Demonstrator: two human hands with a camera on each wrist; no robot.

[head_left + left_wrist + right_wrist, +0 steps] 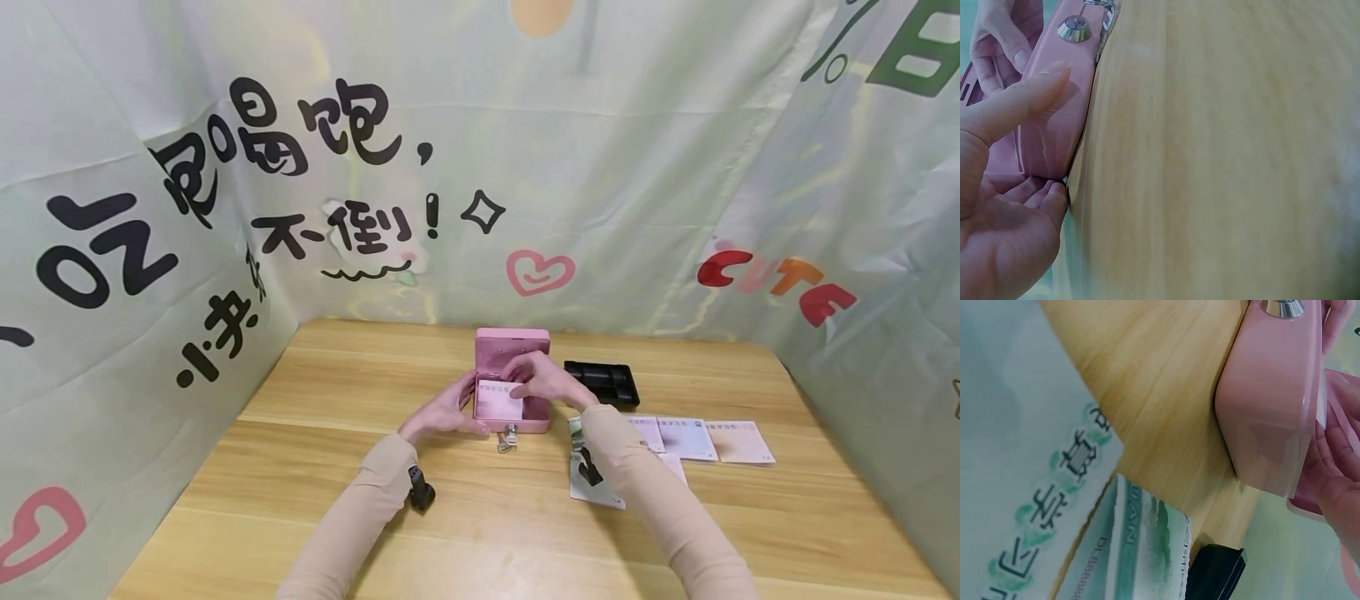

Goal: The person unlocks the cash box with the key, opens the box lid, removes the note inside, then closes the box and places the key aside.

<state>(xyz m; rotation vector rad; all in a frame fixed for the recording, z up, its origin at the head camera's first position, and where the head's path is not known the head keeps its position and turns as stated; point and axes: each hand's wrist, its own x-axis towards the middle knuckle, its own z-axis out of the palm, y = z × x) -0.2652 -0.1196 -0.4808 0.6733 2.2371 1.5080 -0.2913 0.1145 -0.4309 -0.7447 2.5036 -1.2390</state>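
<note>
A pink cash box (532,426) stands with its lid raised, and a pink banknote (498,402) shows inside it. My left hand (444,412) holds the box at its left front corner; the left wrist view has the thumb (1038,94) on the front wall and the fingers curled against the side. Over the box's inside is my right hand (546,380), thumb at the note's right part and fingertips beyond its upper edge. Whether they pinch the note is hidden. On the front, a lock (1074,28) carries keys (504,443).
Behind the right forearm sits a black compartment tray (632,392). Further right on the wooden table (480,533) lie a blue-violet banknote (686,440) and a pale pink one (741,442). A greenish banknote (596,490) lies partly under the right forearm. Printed curtains (420,300) surround the table.
</note>
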